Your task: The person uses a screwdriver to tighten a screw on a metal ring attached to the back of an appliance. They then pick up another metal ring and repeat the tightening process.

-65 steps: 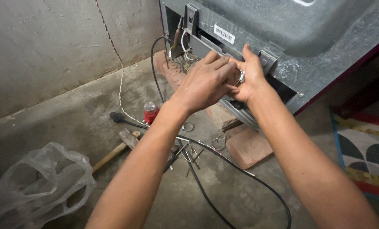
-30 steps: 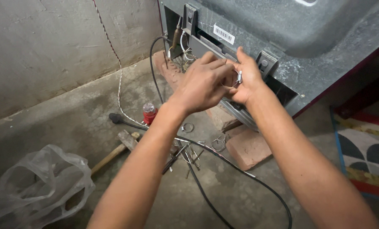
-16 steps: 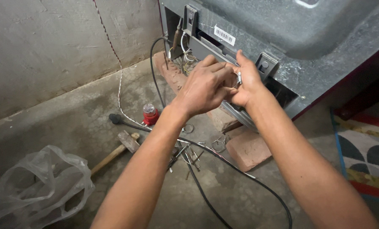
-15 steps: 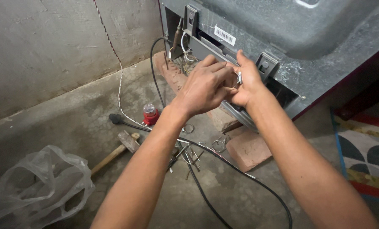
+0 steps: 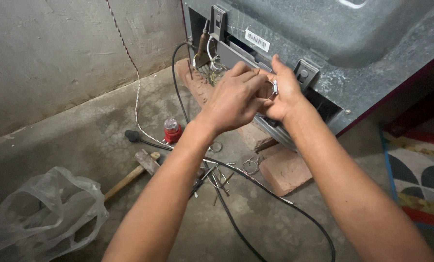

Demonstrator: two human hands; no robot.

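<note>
At the near left a crumpled clear plastic bag (image 5: 40, 213) lies on the concrete floor (image 5: 81, 131), and just right of it a hammer (image 5: 132, 172) with a wooden handle rests at an angle. Farther back stands a small red bottle (image 5: 172, 131), beside a black cable (image 5: 256, 194) that runs across the floor among scattered nails and wire rings. In the middle the left hand (image 5: 234, 99) reaches to the back edge of a grey metal appliance (image 5: 333, 43), its fingers curled nearly closed and meeting those of the right hand (image 5: 282, 92). The right fingers are pinched on a small silver metal clip (image 5: 274, 88), held against the appliance's rear panel. Whether the left fingers grip the clip too cannot be told. Red bricks (image 5: 287, 170) lie under the appliance, and a patterned mat (image 5: 418, 179) lies at the far right.
</note>
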